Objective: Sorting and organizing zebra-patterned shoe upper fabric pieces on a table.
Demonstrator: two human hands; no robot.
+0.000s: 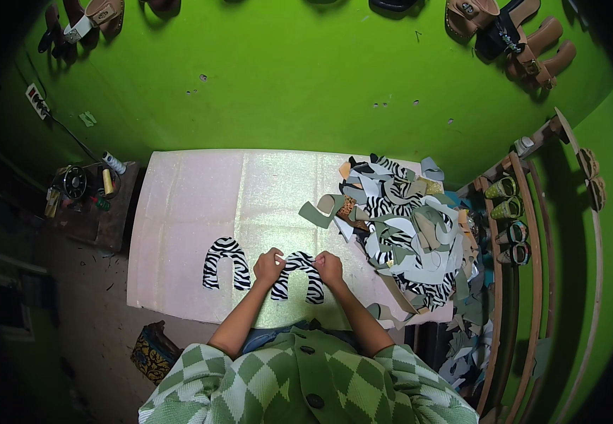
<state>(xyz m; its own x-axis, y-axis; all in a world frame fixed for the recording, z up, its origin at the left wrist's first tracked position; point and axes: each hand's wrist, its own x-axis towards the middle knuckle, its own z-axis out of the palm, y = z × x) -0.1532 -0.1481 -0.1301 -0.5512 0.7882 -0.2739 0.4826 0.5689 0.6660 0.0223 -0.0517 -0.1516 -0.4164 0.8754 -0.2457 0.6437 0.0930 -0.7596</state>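
Between my hands is a U-shaped zebra-print piece (pixel 299 263), its curve away from me and its two legs toward me, at the near side of the pale table (pixel 186 205). My left hand (pixel 270 266) is closed at its upper left edge, the fingers curled in a pinch. On the other side my right hand (pixel 329 268) pinches the upper right edge. A second zebra-print U-shaped piece (pixel 224 249) lies flat on the table, left of my left hand and apart from it.
A heap of cut scraps (pixel 412 226) covers the table's right side and spills past its edge. Left stands a small dark table (pixel 98 219) with thread spools (pixel 114 162). Sandals (pixel 508 208) rest on a wooden rack at right; more sandals (pixel 532 53) hang above.
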